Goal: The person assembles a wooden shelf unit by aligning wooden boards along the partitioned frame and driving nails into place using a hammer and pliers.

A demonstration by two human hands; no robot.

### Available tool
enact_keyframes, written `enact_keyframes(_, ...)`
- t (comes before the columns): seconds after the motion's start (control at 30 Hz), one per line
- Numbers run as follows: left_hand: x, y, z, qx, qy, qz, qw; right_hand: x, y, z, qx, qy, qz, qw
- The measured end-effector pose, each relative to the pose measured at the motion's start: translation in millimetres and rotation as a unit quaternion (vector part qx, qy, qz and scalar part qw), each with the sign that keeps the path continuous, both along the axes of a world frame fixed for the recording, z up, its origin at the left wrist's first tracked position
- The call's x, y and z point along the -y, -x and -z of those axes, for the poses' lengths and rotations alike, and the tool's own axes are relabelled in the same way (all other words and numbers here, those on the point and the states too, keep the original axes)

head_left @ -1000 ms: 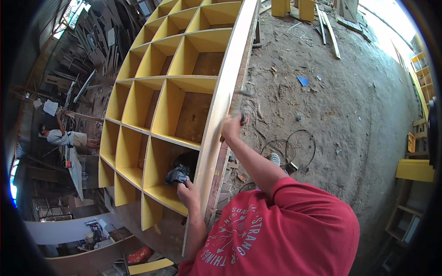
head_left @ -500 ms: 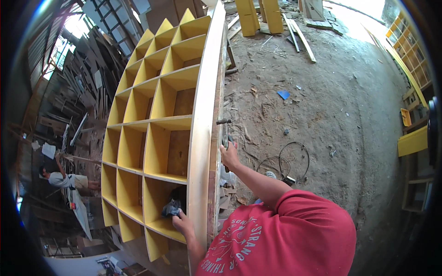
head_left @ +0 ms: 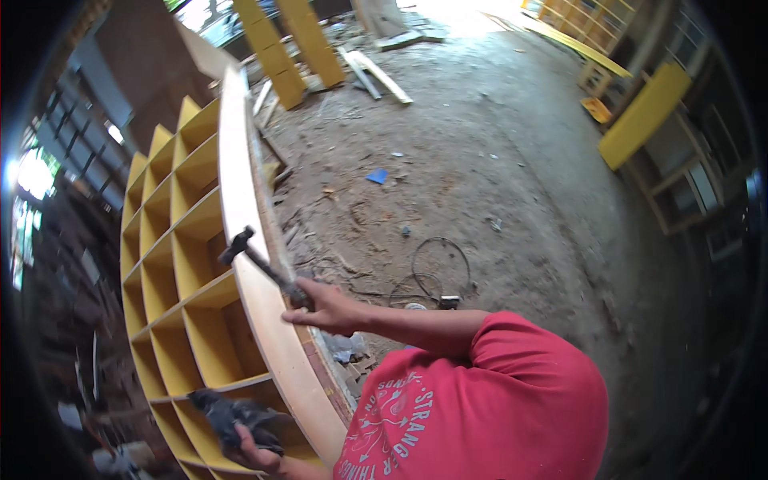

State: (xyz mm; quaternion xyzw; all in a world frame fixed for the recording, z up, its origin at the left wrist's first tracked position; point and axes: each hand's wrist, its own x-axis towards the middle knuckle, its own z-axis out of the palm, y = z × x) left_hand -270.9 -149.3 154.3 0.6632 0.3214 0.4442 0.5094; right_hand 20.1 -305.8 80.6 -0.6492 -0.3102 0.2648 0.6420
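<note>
My right hand [head_left: 328, 308] grips a hammer [head_left: 272, 274] by its handle, with the dark head raised over the pale wooden edge board [head_left: 248, 276] of a yellow cubby shelf [head_left: 200, 298]. Its fingers are wrapped round the lower handle. Lower left, my left hand [head_left: 258, 454] is closed on a dark, crumpled bag [head_left: 240, 422], held over the shelf's near compartments. What the bag contains, if anything, cannot be seen. The shelf lies with its open compartments facing up and to the left.
On the dirt floor to the right lie a looped black cable [head_left: 438, 264], a blue scrap [head_left: 377, 176] and pale wood strips [head_left: 380, 76]. Yellow panels [head_left: 276, 52] stand at the back. Another yellow grid frame [head_left: 588, 20] and a yellow board [head_left: 644, 116] are at the far right.
My view has swung to the right. My right hand has brought the hammer up from the shelf's outer side to over the edge board. My left hand has lifted the bag out of a compartment.
</note>
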Motion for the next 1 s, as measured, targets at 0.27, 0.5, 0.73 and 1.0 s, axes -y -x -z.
enact_keyframes(0.27,41,-98,12,-0.138,-0.227,0.477,0.838,59,66,-40,0.062,-0.047,-0.007,0.997)
enact_keyframes(0.5,61,-125,36,-0.161,-0.235,0.529,0.799,92,52,-3,0.064,0.022,0.11,0.992)
enact_keyframes(0.73,47,-165,72,-0.244,-0.168,0.525,0.797,84,-15,2,-0.221,-0.076,0.081,0.969)
enact_keyframes(1.0,24,-233,68,-0.12,-0.04,0.293,0.948,15,-142,8,-0.309,-0.091,-0.098,0.942)
